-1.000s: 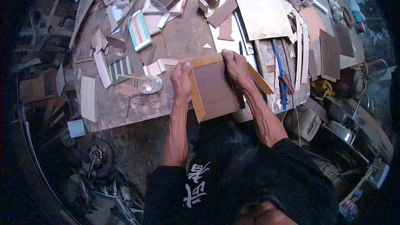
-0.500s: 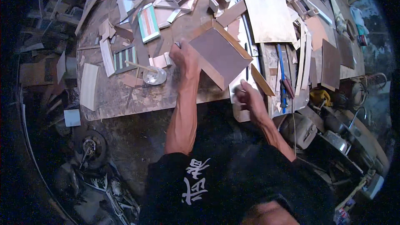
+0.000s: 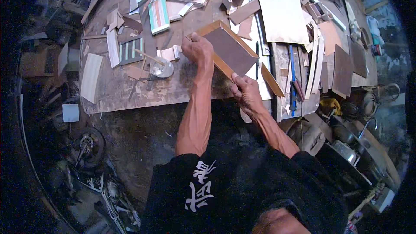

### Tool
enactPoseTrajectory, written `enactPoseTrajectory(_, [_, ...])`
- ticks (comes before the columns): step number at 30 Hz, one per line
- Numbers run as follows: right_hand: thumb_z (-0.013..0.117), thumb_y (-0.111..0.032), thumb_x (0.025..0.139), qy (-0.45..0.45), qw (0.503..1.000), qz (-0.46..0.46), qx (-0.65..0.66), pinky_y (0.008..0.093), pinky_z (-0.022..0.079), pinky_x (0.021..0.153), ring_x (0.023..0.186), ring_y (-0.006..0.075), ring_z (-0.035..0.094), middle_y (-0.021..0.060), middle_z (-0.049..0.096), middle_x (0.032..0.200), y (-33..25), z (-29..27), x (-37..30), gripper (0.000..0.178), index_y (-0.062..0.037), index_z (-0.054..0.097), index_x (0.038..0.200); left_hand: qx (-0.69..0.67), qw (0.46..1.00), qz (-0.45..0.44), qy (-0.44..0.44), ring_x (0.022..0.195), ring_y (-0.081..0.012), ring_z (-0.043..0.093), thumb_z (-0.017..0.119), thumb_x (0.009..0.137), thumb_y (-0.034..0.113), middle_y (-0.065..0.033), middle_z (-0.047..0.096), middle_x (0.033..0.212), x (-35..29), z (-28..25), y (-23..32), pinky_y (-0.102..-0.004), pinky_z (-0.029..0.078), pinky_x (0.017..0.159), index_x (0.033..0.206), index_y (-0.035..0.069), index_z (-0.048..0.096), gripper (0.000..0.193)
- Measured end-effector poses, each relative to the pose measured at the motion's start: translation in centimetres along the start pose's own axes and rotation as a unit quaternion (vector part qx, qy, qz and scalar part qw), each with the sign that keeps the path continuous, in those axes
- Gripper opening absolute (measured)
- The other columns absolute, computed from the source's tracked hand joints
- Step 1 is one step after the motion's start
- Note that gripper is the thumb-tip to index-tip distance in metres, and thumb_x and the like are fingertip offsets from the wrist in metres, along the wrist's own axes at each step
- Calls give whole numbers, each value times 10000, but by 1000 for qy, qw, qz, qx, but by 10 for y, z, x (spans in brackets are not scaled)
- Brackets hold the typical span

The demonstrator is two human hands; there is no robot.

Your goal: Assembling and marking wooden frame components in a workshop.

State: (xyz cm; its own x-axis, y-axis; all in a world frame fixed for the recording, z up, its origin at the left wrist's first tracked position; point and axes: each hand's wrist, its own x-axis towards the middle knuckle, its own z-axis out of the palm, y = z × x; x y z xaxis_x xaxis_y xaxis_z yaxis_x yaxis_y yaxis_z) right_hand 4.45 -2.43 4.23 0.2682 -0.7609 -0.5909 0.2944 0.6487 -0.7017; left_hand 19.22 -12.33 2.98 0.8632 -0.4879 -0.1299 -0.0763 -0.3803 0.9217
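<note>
- Turned the shallow brown box (image 3: pixel 232 51) slantwise over the past second, away from a squarer hold with both hands at the far edge.
- Brought the right hand (image 3: pixel 248 91) back onto the near corner after a moment off the box half a second ago.
- Pinched that corner between thumb and fingers, with the fingers curled beneath.
- Kept the left hand (image 3: pixel 198 50) closed about the left corner; could not tell of anything small tucked inside the fist.
- Gained, by the look of it, a steadier hold from two corners, well suited to controlling the angle of the box.
- Held the box over the near middle of the tabletop (image 3: pixel 125 95), hollow side up, with orange-brown walls along the far and left sides and no wall plainly visible at the near right.
- Had a loose brown strip (image 3: pixel 272 79) just right of the box.
- Had, to the left, a clear jar (image 3: pixel 162 69) with a stick (image 3: pixel 147 56) leaning in it, a striped panel (image 3: pixel 131 51) and, farther off, a striped block (image 3: pixel 159 15).
- Had, to the far right, a large pale board (image 3: pixel 281 13); nearer, a blue bar (image 3: pixel 292 78).
- Showed worn, blotchy wood underneath, crowded with offcuts at the far side.
- Showed a dim room beyond, with a wheel (image 3: pixel 89 143) low on the left and a yellow thing (image 3: pixel 331 106) amid clutter on the right.
</note>
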Motion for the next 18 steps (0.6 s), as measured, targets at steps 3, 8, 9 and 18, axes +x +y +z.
enactPoseTrajectory(3, [563, -282, 937, -29, 999, 14, 9, 208, 303, 422, 467, 76, 403, 28, 535, 634, 0, -6, 4, 253, -39, 515, 884, -22, 1000, 15, 5, 818, -404, 613, 503, 881, 125, -249, 626, 846, -2, -4, -2, -478, 464, 721, 913, -60, 587, 205])
enactPoseTrajectory(8, [440, -372, 976, -80, 980, 72, 169, 204, 356, 426, 479, 96, 461, 50, 541, 631, -2, -5, 2, 329, -60, 523, 911, -13, 1000, -6, 18, 802, -417, 604, 505, 878, 117, -257, 618, 834, 3, -6, -6, -484, 458, 714, 890, -65, 588, 200])
enactPoseTrajectory(9, [440, -372, 976, -79, 980, 71, 168, 204, 356, 426, 479, 96, 461, 50, 541, 631, -2, -7, 3, 329, -60, 523, 911, -14, 1000, -7, 18, 802, -417, 604, 505, 878, 117, -257, 618, 834, 0, -6, -3, -484, 458, 714, 890, -65, 588, 200])
enactPoseTrajectory(18, [580, -304, 932, -60, 994, 43, 82, 160, 270, 409, 450, 35, 372, -31, 492, 622, 6, -11, 5, 210, -100, 537, 903, 15, 998, 56, 8, 799, -408, 605, 496, 886, 110, -250, 620, 841, -14, -6, 6, -478, 460, 719, 893, -54, 570, 180])
